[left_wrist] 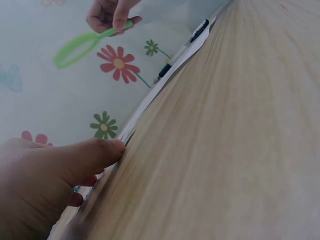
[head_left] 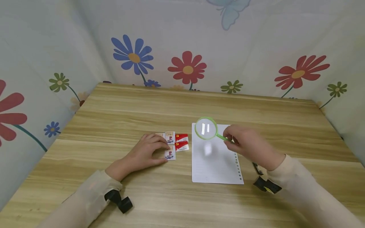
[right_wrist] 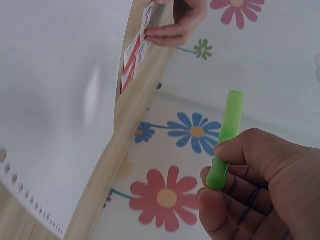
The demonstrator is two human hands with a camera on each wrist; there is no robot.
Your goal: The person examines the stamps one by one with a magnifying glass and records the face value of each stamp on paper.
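My right hand (head_left: pixel 246 142) pinches the handle of a green-rimmed magnifying glass (head_left: pixel 218 134) between thumb and fingers. Its lens is raised above a lined sheet of paper (head_left: pixel 216 172) with punched holes along one edge. A bright patch and a shadow fall on the sheet below. In the right wrist view the green handle (right_wrist: pixel 231 120) shows. To the left, my left hand (head_left: pixel 145 150) rests on the table with fingers spread, touching small stamp-like cards. White-bordered picture cards (head_left: pixel 170 137) lie partly under the fingers, beside two red-and-white cards (head_left: pixel 181 146).
The wooden table (head_left: pixel 159 202) carries these things, and flower-printed cloth (head_left: pixel 159 28) hangs around its back and sides. A pen (left_wrist: pixel 182 50) lies by the paper in the left wrist view. Black straps (head_left: pixel 266 185) sit on both wrists.
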